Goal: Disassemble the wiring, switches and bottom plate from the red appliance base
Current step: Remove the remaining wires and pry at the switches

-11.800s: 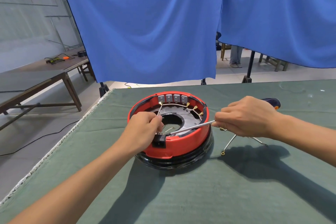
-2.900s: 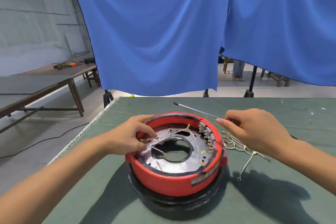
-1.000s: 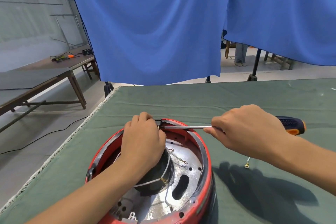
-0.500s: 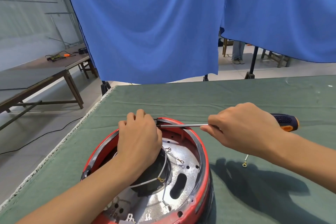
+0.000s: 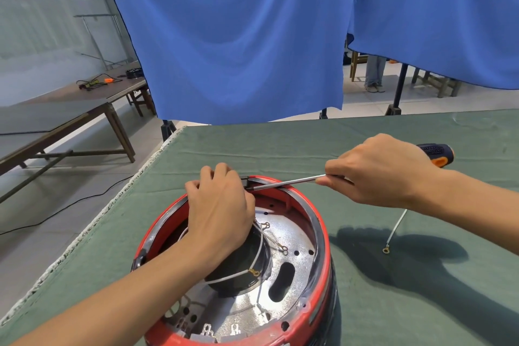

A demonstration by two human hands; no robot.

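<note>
The red appliance base (image 5: pixel 320 236) stands tilted toward me on the green cloth, showing its silver bottom plate (image 5: pixel 292 236) with white wires (image 5: pixel 261 244) ending in gold ring terminals. My left hand (image 5: pixel 219 211) lies over the far rim, fingers curled round a small black part (image 5: pixel 245 180) there. My right hand (image 5: pixel 379 174) grips a screwdriver (image 5: pixel 286 183) with a black-and-orange handle; its steel shaft runs left, and the tip meets that black part beside my left fingers. Switch terminals (image 5: pixel 207 330) show along the near inner rim.
A loose white wire with a ring terminal (image 5: pixel 394 232) lies on the cloth right of the base. The table's left edge (image 5: pixel 92 227) runs diagonally, with floor beyond. Blue curtains (image 5: pixel 238 36) hang behind the table; a wooden bench (image 5: pixel 70 121) stands far left.
The base was turned and tipped toward me since the earliest frames. Over the last second both hands stay at the far rim; the screwdriver shaft has tilted slightly, its tip staying at the black part.
</note>
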